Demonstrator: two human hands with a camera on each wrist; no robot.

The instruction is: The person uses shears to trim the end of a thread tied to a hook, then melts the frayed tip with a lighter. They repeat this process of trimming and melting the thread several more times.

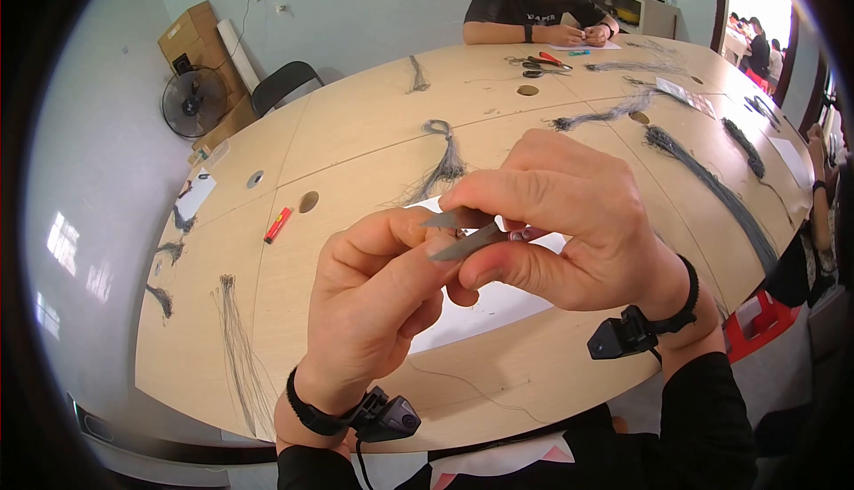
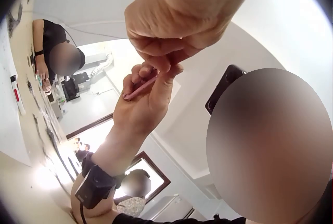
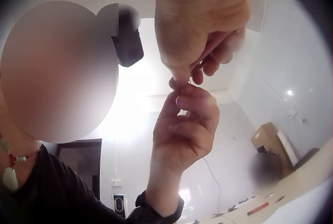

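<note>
My right hand (image 1: 569,214) grips a small pink-handled tool (image 2: 139,87), its two metal blades (image 1: 469,242) apart and pointing left. Close against the blades, my left hand (image 1: 374,285) pinches with thumb and fingertips. A fine thread (image 2: 99,34) runs to the left hand in the left wrist view; what else lies between those fingertips is too small to tell. In the right wrist view the fingertips of the left hand (image 3: 184,130) meet those of the right hand (image 3: 200,21). Both hands are above a white sheet (image 1: 485,316).
Grey thread bundles (image 1: 712,187) lie about the table (image 1: 356,152), one (image 1: 445,156) beyond my hands and one (image 1: 233,339) at left. A red marker (image 1: 277,225) lies left. Scissors (image 1: 544,70) lie near a seated person (image 1: 525,9) across the table.
</note>
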